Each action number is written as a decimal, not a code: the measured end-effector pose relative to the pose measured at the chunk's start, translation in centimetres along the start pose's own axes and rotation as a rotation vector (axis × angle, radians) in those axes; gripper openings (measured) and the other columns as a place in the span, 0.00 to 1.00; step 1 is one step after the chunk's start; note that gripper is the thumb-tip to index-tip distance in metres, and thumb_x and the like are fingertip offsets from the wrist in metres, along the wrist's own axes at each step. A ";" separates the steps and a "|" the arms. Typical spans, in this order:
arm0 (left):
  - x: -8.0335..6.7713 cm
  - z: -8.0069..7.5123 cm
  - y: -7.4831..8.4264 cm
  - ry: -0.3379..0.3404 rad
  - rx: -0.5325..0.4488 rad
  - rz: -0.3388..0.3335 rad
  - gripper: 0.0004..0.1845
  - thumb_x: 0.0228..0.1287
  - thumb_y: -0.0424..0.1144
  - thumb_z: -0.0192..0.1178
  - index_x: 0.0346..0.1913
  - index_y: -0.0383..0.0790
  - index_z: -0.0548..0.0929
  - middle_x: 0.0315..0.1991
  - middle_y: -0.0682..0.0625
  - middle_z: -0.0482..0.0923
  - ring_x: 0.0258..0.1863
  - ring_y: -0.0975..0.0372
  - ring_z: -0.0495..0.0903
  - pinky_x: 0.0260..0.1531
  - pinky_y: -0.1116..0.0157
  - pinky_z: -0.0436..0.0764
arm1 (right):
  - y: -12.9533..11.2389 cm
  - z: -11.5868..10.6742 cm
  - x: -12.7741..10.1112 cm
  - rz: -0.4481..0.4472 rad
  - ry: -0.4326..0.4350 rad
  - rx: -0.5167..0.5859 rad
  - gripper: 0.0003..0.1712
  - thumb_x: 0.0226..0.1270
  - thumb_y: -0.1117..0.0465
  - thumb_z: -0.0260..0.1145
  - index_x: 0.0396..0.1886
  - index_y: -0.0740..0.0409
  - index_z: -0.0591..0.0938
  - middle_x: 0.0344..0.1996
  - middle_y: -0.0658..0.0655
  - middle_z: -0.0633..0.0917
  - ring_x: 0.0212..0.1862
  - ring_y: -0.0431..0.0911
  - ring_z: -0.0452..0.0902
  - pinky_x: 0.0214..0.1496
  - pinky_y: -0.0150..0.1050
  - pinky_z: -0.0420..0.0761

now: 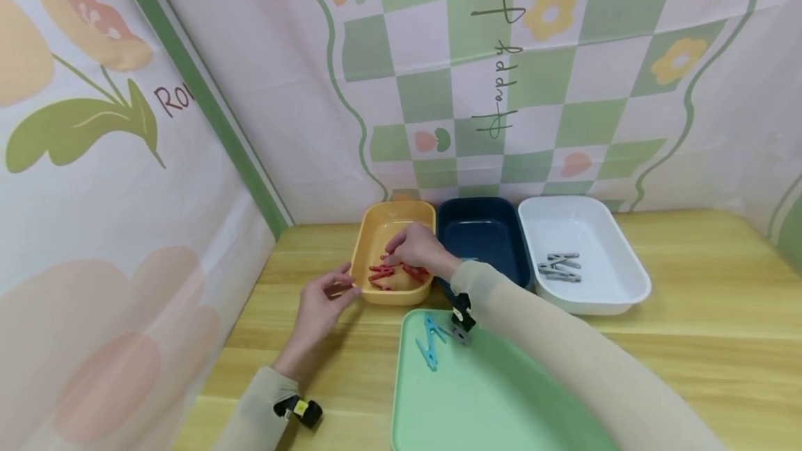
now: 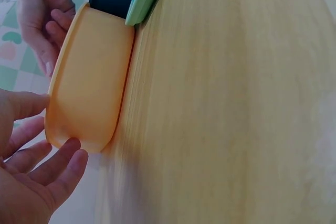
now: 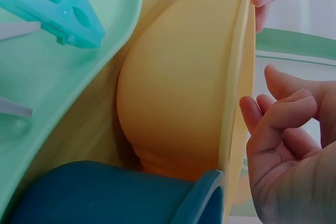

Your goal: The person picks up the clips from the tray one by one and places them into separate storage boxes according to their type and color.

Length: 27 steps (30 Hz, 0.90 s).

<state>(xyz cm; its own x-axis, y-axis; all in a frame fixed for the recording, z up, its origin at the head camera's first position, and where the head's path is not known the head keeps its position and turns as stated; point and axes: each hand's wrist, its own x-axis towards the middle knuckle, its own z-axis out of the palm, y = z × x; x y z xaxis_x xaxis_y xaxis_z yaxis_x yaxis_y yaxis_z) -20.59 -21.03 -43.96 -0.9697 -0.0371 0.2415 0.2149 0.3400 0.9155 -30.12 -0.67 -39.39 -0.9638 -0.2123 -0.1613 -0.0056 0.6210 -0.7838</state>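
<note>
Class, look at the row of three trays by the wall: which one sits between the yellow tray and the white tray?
The dark blue tray sits between the yellow tray and the white tray, as the head view shows.

Yellow tray: rounded oblong plastic tray, upright on the wooden table, leftmost of three trays in a row, its long side touching the dark blue one.
Red clothespins: a small loose heap of red pegs lying flat in the near half of the yellow tray, some crossing one another.
Right hand: over the yellow tray, fingers curled down among the red clothespins.
Left hand: at the yellow tray's near left corner, fingertips touching its rim.
</note>
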 end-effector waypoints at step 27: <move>-0.2 -0.1 0.6 0.009 -0.009 0.011 0.10 0.59 0.19 0.71 0.43 0.20 0.85 0.63 0.31 0.80 0.51 0.36 0.86 0.51 0.57 0.89 | 2.7 -2.6 -9.0 -0.232 0.048 0.151 0.05 0.65 0.59 0.80 0.40 0.49 0.93 0.38 0.46 0.90 0.47 0.48 0.81 0.44 0.42 0.83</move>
<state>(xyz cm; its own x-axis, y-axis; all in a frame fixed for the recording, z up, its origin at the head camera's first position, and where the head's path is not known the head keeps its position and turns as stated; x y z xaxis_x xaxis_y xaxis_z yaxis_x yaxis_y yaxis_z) -20.26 -20.89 -43.49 -0.9662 -0.0415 0.2545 0.2269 0.3316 0.9157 -22.13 4.93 -38.49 -0.9529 -0.2976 0.0592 -0.1917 0.4393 -0.8776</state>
